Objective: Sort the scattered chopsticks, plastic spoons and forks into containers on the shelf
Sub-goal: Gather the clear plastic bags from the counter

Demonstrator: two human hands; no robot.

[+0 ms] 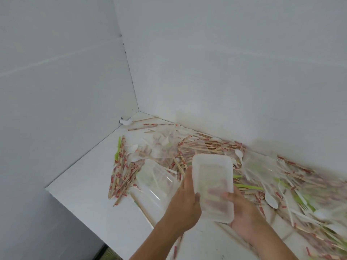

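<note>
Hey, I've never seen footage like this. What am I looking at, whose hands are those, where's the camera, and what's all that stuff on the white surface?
There is no machine here. A person wears one camera on the head, pointing forward and down, so you see their own two hands. The left hand and the right hand together hold a cloudy plastic container, gripping its edges. Below is a white shelf set in a corner between white walls. Scattered on it are chopsticks with red-marked ends, white plastic spoons and some green plastic cutlery. A second clear container lies on the shelf, left of the held one. The right side is blurred, so finer detail there cannot be told.
</note>
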